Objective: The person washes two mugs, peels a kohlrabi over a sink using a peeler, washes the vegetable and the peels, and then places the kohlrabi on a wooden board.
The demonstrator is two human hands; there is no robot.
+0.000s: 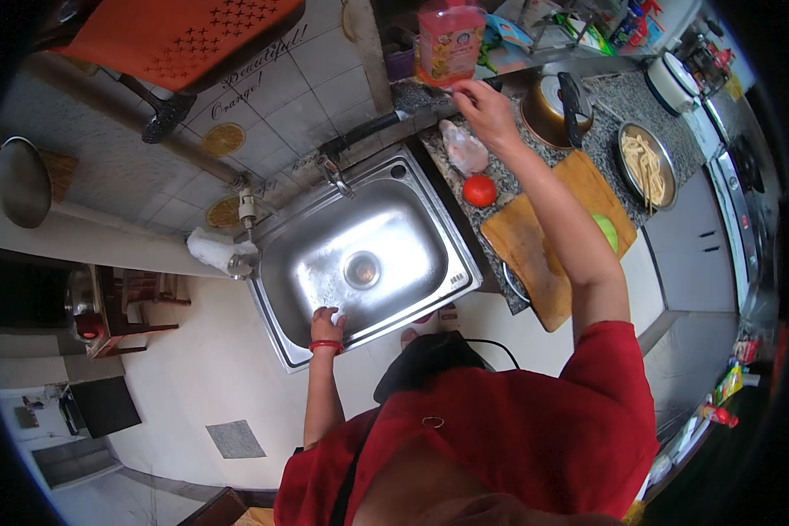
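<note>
My left hand, with a red band at its wrist, is over the near left edge of the steel sink. Its fingers are curled, and something small and whitish shows beside them, too small to name. The right arm reaches across the counter, and my right hand is closed in a pinch by the base of a pink bottle; what it pinches, if anything, I cannot make out. Just below that hand lie a pale lump in a clear plastic bag and a red tomato.
A wooden cutting board with a green vegetable lies under my right forearm. Beyond are a lidded pot and a steel bowl of pale strips with chopsticks. A faucet stands behind the sink; an orange basket hangs upper left.
</note>
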